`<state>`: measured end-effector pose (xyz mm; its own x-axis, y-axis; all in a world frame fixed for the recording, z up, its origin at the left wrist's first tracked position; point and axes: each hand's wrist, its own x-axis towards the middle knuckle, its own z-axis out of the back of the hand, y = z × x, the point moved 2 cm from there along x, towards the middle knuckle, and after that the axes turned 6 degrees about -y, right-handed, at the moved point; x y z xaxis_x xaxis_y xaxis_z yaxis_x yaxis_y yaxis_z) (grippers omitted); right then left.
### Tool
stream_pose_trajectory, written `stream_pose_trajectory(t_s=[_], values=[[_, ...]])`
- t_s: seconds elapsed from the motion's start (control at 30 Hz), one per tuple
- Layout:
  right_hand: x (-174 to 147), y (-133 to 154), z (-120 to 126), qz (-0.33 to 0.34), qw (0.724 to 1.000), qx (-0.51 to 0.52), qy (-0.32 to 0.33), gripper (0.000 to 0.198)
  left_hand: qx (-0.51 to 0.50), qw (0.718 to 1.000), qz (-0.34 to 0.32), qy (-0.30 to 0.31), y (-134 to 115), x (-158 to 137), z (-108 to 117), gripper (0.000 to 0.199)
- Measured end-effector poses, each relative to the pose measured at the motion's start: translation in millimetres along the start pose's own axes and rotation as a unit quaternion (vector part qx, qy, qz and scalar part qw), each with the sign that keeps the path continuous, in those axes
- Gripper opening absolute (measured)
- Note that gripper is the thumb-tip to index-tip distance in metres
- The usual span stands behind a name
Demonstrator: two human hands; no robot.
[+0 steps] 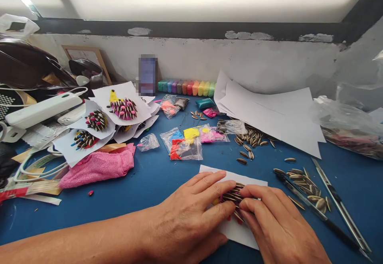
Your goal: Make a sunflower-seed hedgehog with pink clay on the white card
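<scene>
Low in the view, a sheet of white paper lies on the blue table with a seed-covered clay figure on it. Dark striped sunflower seeds stick out of its purple clay, and red bits show at its lower edge. My left hand rests over the figure's left side, fingers stretched and touching the seeds and paper. At the right side, my right hand has its thumb and fingers pinched together against the seeds. Whatever lies between those fingertips is hidden. Part of the figure is covered by both hands.
Loose sunflower seeds, a black pen and a box cutter lie at right. Clay packets sit ahead. Finished seed figures on paper and a pink cloth are at left. White sheets lean behind.
</scene>
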<state>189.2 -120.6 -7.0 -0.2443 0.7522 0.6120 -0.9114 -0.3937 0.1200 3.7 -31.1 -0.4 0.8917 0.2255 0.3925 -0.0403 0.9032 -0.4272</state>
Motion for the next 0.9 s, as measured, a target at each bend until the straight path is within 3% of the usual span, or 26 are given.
stream_pose_trajectory(t_s=[0.3,0.9], values=[[-0.7,-0.4,2.1,0.006,1.000,-0.006,-0.001,0.016,0.008,0.999,0.019,-0.040,1.3,-2.9,-0.3,0.048],[2.5,-1.9,7.0,0.021,1.000,-0.007,0.019,0.014,-0.036,0.997,0.074,0.005,7.5,-1.7,-6.6,0.056]])
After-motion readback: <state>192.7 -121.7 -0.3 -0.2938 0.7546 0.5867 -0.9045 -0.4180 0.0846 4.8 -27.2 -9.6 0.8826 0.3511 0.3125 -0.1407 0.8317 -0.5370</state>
